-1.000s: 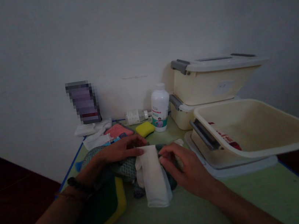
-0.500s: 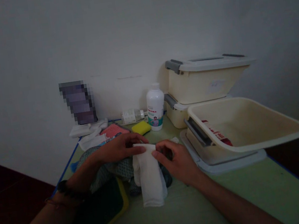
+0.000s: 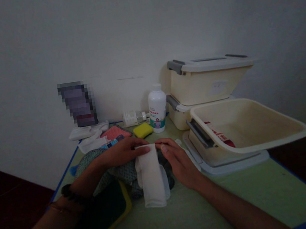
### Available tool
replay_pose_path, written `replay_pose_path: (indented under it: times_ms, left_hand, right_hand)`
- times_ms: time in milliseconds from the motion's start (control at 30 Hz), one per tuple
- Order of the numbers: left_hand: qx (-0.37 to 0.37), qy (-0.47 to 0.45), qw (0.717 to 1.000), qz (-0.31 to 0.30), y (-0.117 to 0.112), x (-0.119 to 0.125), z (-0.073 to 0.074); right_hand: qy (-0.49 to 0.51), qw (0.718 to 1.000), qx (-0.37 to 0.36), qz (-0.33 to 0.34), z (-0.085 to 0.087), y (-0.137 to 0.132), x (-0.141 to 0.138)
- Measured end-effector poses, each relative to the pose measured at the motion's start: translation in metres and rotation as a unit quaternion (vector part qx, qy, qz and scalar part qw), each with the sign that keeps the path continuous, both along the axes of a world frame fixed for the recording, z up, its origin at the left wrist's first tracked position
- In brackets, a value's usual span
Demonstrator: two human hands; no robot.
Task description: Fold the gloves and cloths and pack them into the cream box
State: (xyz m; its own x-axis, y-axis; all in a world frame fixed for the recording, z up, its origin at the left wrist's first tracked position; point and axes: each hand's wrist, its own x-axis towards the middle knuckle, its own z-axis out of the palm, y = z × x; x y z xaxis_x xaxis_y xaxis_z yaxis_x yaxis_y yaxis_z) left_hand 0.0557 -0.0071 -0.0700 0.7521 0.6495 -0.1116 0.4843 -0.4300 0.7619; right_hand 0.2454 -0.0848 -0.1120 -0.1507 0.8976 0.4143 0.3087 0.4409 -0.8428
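White, thin and folded into a long strip, the cloth [image 3: 152, 179] sits in the middle of the head view, its top edge between the two hands and its lower end hanging towards the green surface [image 3: 255, 195]. The person's left hand [image 3: 124, 150] grips that top edge, thumb laid across the front and fingers behind. The right hand [image 3: 178, 160] is curled at the upper right corner, thumb and forefinger close together — whether they pinch the fabric cannot be told. Behind the strip and under the left forearm lies a rumpled grey-green patterned cloth [image 3: 92, 157]; nearer the person, partly beneath that arm, is a large green-and-yellow scouring pad [image 3: 101, 212]. Farther back, a pink cloth [image 3: 115, 132] and a small yellow sponge [image 3: 143, 130] lie side by side, with a white bottle [image 3: 156, 104] upright just right of the sponge and a clear bottle [image 3: 130, 118] on its side behind. To the right, an open cream tub [image 3: 268, 121] holds a red-and-white packet [image 3: 220, 135] — and beyond it stand two lidded boxes, the upper box [image 3: 197, 85] stacked on the lower box [image 3: 178, 118].
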Motion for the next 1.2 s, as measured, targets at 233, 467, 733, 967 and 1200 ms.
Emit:
replay_pose_path:
  times_ms: [233,467,733,967,1200]
  left_hand:
    - [0.009,-0.005,0.999,0.035,0.002,0.001,-0.002]
    - [0.028,-0.036,0.996,0.082,-0.008,0.001,0.021]
    - [-0.014,-0.160,0.970,0.183,-0.027,0.005,0.042]
    - [-0.190,-0.190,0.962,0.049,-0.023,-0.005,0.040]
    - [-0.114,-0.157,0.975,0.112,-0.022,0.004,0.040]
  right_hand:
    - [-0.012,0.998,-0.008,-0.064,-0.001,-0.001,-0.001]
    - [-0.056,0.995,-0.081,0.029,0.004,-0.008,0.001]
    - [-0.012,0.995,-0.094,0.037,0.012,-0.017,-0.004]
    - [0.174,0.966,-0.171,0.089,0.013,-0.016,-0.004]
    - [0.207,0.953,-0.199,0.099,0.012,-0.018,-0.007]
